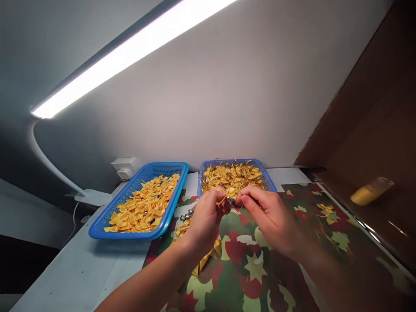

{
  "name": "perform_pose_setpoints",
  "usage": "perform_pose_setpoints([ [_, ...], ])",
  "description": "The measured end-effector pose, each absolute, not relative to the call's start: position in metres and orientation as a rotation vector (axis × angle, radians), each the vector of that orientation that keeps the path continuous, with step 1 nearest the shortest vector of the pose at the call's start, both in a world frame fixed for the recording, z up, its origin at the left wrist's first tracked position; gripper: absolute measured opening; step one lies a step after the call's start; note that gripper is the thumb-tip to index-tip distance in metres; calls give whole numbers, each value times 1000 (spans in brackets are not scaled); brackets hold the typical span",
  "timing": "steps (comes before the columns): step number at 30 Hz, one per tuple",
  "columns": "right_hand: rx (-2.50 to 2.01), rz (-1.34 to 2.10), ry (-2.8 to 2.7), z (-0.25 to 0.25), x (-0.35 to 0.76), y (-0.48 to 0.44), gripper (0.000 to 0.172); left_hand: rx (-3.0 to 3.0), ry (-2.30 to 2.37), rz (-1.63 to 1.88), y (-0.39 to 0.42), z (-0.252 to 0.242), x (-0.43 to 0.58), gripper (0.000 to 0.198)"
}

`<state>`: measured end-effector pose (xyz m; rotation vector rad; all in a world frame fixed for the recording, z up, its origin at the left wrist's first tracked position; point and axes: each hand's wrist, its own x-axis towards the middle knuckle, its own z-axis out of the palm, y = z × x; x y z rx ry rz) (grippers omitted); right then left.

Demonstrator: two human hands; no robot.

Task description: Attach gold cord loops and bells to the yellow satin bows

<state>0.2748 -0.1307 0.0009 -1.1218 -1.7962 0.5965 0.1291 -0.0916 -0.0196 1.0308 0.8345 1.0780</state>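
My left hand [208, 212] is closed in a pinch on a gold ribbon bow [221, 196]. Between my two hands shows a small shiny silver piece [230, 200], like a bell or bead, close against the bow. The thumb and forefinger of my right hand [267, 213] are pinched together beside it, apparently on a thin gold cord [239, 195]; the fingers partly hide it. Just behind my hands stands a blue basket [269, 182] heaped with gold bows with stringy ends. Several silver bells [186, 215] and more gold bows [212, 251] lie near my left wrist and forearm.
At the left, a larger blue basket [165, 227] holds many gold bows. A white lamp [94, 197] arches over the table. A camouflage-like patterned sheet [242, 277] covers the tabletop; a gold bow [325, 208] lies on its right side. A brown panel [367, 134] rises at right.
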Motion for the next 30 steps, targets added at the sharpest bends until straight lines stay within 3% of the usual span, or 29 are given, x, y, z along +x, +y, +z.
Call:
perform_pose_setpoints([
  [4, -1159, 495, -1866, 0, 275, -134, 24, 1038, 868, 1082, -96, -20, 127, 20],
  [30, -1274, 629, -1938, -5, 277, -132, 20, 808, 835, 908, -100, -32, 119, 21],
])
